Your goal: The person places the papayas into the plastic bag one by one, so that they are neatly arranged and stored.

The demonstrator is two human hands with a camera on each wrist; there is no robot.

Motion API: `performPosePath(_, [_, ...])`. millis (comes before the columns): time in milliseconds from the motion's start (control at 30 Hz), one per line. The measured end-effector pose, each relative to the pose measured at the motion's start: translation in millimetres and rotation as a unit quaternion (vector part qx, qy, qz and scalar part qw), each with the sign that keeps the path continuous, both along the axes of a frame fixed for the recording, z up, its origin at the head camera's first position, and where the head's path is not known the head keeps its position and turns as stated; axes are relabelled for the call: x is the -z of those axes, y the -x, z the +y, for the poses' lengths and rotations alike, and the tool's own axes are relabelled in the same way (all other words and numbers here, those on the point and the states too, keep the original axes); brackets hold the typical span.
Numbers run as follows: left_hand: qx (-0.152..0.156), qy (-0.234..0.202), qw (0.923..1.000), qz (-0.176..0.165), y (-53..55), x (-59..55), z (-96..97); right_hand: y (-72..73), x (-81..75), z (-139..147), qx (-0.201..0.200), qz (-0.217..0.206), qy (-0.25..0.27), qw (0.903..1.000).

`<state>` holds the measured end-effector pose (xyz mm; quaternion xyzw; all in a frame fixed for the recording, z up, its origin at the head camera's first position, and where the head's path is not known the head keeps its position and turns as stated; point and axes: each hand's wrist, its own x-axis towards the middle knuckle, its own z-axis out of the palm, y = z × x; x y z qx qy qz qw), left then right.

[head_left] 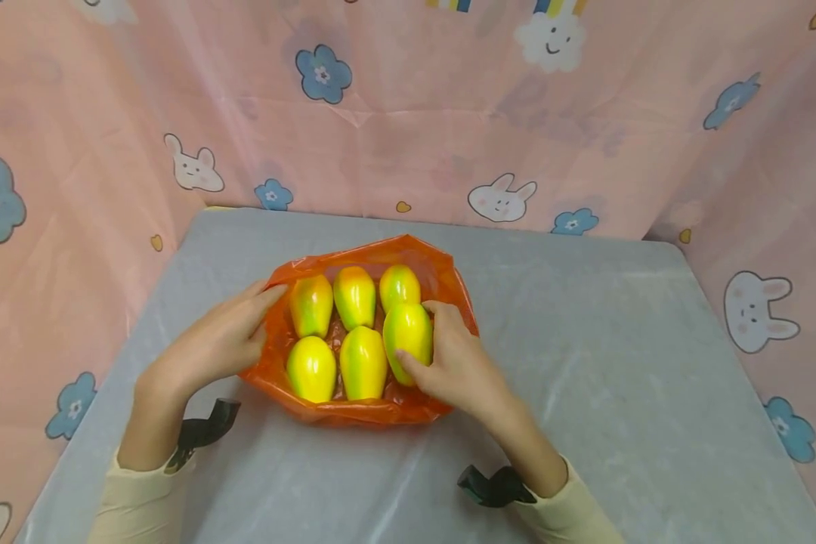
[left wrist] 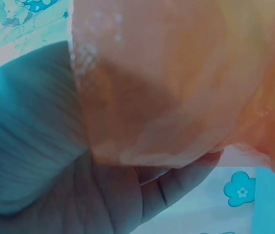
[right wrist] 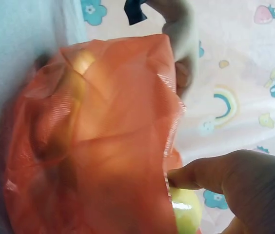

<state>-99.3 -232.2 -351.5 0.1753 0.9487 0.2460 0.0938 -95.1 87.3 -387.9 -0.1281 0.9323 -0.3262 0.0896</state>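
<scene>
An orange-red plastic bag [head_left: 394, 412] lies with its mouth spread wide on the table. Inside it sit several glossy yellow-green papayas [head_left: 363, 363] in two rough rows, some with orange tops. My left hand [head_left: 224, 336] holds the bag's left rim; in the left wrist view the film covers part of that hand [left wrist: 113, 195]. At the bag's right side, my right hand [head_left: 459, 363] grips one papaya [head_left: 408, 344], thumb on its near side, the other fingers mostly hidden behind it. This fruit overlaps the one behind it. The right wrist view shows the thumb [right wrist: 201, 173] at the bag's edge.
The grey-covered table [head_left: 585, 363] extends around the bag. A pink printed curtain [head_left: 408, 128] hangs along the back and both sides. Dark straps [head_left: 493, 486] with protruding ends sit on both wrists.
</scene>
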Motion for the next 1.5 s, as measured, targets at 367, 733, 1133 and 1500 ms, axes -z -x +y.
performPosePath(367, [-0.002,0.009,0.9999,0.004,0.7,0.2,-0.4,-2.7,9.8,-4,-0.010,-0.017,-0.052,0.9984])
performPosePath(733, [-0.002,0.014,0.9999,-0.001,2.2,1.4,-2.1,-1.4,13.9,-7,-0.012,-0.018,-0.067,0.9975])
performPosePath(1133, [-0.002,0.018,0.9998,-0.007,3.2,1.8,-1.9,-2.2,20.8,-8,-0.026,-0.009,-0.089,0.9957])
performPosePath(1500, [-0.006,0.018,0.9996,-0.020,3.9,1.9,-0.9,-6.3,14.1,-10,-0.025,0.016,-0.107,0.9938])
